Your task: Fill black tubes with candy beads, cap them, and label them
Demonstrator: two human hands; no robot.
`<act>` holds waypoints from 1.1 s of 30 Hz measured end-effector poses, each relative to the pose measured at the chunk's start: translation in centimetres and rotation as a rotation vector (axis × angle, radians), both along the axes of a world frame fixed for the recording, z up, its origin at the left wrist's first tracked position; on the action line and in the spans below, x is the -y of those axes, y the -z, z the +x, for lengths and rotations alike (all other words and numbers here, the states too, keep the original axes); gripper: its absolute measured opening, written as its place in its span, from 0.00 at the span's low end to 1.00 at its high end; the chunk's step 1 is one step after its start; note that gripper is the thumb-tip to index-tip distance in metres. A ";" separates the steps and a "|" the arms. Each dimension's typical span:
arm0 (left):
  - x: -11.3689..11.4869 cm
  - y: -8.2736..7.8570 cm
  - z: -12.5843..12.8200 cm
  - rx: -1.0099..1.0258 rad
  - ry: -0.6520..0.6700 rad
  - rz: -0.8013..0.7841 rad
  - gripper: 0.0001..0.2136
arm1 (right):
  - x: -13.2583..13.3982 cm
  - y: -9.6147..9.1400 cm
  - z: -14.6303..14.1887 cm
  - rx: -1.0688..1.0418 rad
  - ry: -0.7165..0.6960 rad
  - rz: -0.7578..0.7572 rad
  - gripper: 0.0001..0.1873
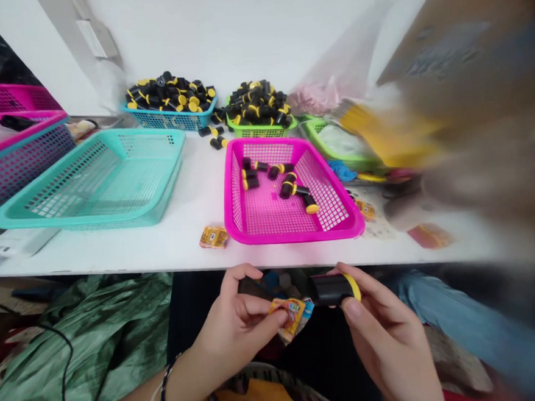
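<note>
Below the table's front edge, my left hand (244, 324) pinches a small orange printed wrapper (291, 317) between thumb and fingers. My right hand (379, 324) grips a black cylinder with a yellow end (331, 289), lying sideways, its dark end beside the wrapper's blue corner. Whether the two touch, I cannot tell. Just beyond my hands stands a pink basket (297, 235) with several black-and-yellow cylinders (288, 185) lying loose inside. To its left on the tabletop rests a stack of orange printed wrappers (214, 236).
A turquoise basket (157, 202) stands at left, beside stacked pink and blue baskets (20, 144). Heaped cylinders fill a blue basket (170, 119) and a green basket (262, 129) at the back. On the right, a co-worker's arm and a yellow object (377, 135) are blurred.
</note>
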State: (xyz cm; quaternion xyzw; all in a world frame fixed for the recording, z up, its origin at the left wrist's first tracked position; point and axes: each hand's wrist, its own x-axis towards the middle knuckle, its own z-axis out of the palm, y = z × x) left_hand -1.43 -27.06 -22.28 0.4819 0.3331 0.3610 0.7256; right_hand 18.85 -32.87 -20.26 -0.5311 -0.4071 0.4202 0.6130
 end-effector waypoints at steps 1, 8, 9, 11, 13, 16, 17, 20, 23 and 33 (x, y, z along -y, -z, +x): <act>0.1 0.2 -0.1 -0.036 0.027 0.088 0.22 | 0.1 -0.1 0.1 0.004 0.007 -0.006 0.21; 0.5 0.6 -1.4 -0.607 0.040 0.931 0.16 | 0.2 -2.0 -0.5 0.099 -0.118 0.012 0.18; 0.5 0.5 -1.4 -0.632 0.023 0.968 0.16 | 0.0 -2.3 -0.7 0.122 -0.139 0.018 0.18; 0.6 0.3 -1.4 -0.617 0.013 0.963 0.17 | -0.3 -2.9 -0.9 0.177 -0.168 0.027 0.17; 0.7 0.0 -1.2 -0.529 0.007 0.872 0.19 | -0.5 -3.1 -1.0 0.223 -0.172 0.043 0.16; 0.5 -0.5 -1.0 -0.364 0.021 0.716 0.22 | -0.3 -2.8 -0.9 0.277 -0.152 0.065 0.18; 0.4 -0.7 -1.0 -0.348 0.026 0.700 0.21 | -0.2 -2.7 -0.7 0.294 -0.138 0.067 0.18; 0.1 -0.9 -1.2 -0.409 0.095 0.731 0.19 | 0.3 -2.3 -0.5 0.314 -0.100 0.079 0.18; 0.1 -0.7 -1.5 -0.508 0.143 0.757 0.20 | 0.4 -2.3 -0.4 0.362 -0.129 0.105 0.19; 1.1 -1.8 -0.8 0.027 -0.042 0.311 0.18 | 0.0 -2.2 -0.3 0.490 -0.237 0.176 0.23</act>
